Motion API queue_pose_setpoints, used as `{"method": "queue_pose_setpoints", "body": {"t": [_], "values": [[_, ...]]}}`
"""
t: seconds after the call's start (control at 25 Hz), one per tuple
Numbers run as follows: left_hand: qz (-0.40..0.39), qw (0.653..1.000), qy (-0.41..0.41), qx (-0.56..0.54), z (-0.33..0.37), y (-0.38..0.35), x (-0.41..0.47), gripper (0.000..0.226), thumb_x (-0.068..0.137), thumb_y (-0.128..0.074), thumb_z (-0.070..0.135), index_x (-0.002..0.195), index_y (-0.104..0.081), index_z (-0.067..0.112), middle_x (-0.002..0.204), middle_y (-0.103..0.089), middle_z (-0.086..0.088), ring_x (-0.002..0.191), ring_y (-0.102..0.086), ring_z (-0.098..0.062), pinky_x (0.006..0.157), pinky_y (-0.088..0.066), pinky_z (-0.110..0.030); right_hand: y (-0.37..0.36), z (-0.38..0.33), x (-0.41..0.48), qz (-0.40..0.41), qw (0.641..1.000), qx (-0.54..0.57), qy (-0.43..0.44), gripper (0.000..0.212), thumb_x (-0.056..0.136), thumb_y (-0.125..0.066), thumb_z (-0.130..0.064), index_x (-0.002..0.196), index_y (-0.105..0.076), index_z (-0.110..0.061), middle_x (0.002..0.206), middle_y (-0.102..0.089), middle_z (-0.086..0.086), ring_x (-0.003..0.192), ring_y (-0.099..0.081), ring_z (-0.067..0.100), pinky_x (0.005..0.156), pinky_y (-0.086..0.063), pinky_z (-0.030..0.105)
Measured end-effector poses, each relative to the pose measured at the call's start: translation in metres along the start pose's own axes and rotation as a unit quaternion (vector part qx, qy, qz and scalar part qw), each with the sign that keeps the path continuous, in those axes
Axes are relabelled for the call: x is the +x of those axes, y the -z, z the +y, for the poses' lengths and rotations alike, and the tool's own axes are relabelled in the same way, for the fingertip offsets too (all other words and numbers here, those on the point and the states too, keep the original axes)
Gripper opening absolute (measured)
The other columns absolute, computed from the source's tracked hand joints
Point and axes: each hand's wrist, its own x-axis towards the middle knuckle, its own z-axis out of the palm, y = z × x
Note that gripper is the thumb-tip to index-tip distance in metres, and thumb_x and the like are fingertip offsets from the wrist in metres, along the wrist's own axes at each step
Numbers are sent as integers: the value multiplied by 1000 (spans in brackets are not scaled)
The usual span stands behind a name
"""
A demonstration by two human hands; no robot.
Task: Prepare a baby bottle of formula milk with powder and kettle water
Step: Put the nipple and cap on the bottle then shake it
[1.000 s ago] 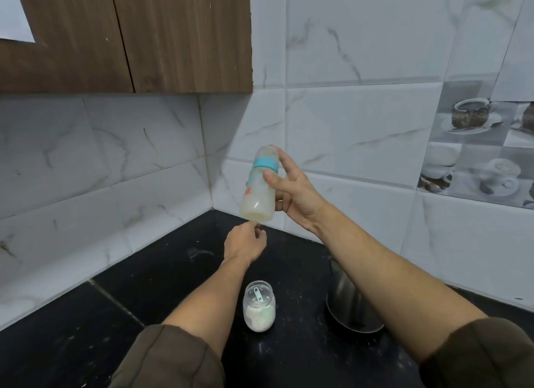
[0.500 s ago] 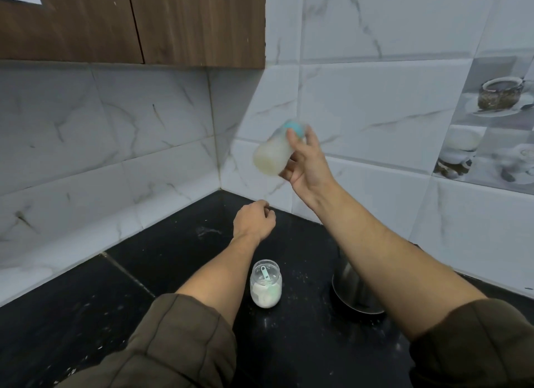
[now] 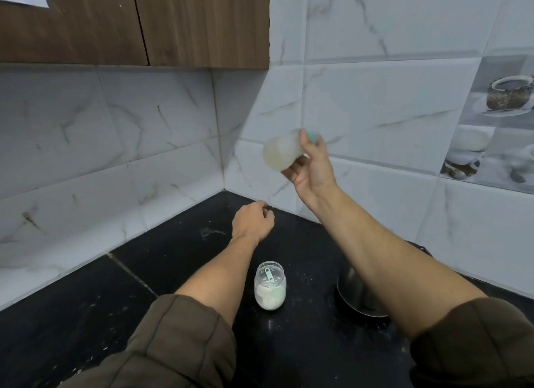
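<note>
My right hand (image 3: 310,168) grips the baby bottle (image 3: 281,153) in the air in front of the tiled wall. The bottle is tipped on its side, its milky white base toward me and its teal collar behind my fingers; it looks motion-blurred. My left hand (image 3: 252,224) hovers lower, above the black counter (image 3: 86,309), fingers loosely curled with nothing in them. A small glass jar of white powder (image 3: 270,286) stands open on the counter between my forearms, a teal scoop handle sticking out of it. A steel kettle (image 3: 357,299) sits to the right, mostly hidden by my right forearm.
White marble-look tiles meet in a corner just behind the hands. A brown wooden wall cabinet (image 3: 173,23) hangs at the upper left. Powder specks dot the counter around the jar.
The bottle has gone from upright to tipped on its side in my right hand, shifting right. My left hand stayed low with fingers curled.
</note>
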Motion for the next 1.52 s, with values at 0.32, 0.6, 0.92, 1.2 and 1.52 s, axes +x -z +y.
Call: {"method": "queue_pose_setpoints", "body": {"t": [0.32,0.6,0.92,1.2,1.52], "values": [[1,1000,3,-2,-4,0,0,37,100,-55,32,133,-67,19,118,-76,-1,114,-68,-27,93,-52,-37,3,2,-1,40,999,28,7,59,96,-73,-31,148,-46,-24,133,-64,14,95,-75,28,77,-63,41],[-1,1000,2,-2,-3,0,-3,35,102,-57,31,133,-67,19,118,-75,0,111,-68,-23,92,-53,-36,7,8,-8,-51,996,-69,-23,67,93,-74,-36,152,-44,-25,132,-67,15,99,-73,31,74,-61,40],[-16,1000,18,7,-7,3,-9,24,101,-57,31,112,-73,18,90,-71,5,98,-68,-23,83,-54,-36,13,9,-17,-131,981,-136,-34,73,91,-75,-31,155,-40,-30,125,-69,12,102,-74,34,80,-62,47],[-9,1000,18,0,-7,2,-7,24,100,-56,30,112,-71,16,99,-73,-3,101,-68,-29,81,-52,-36,9,-1,-21,-111,975,-193,-9,77,95,-74,-20,157,-33,-40,121,-72,11,100,-74,30,75,-60,42],[-5,1000,7,-2,-9,5,-1,36,100,-55,32,132,-67,21,114,-76,4,113,-68,-23,93,-53,-36,-2,-16,-17,56,978,-125,157,85,94,-77,-18,158,-28,-43,122,-71,7,114,-72,25,83,-63,42]]}}
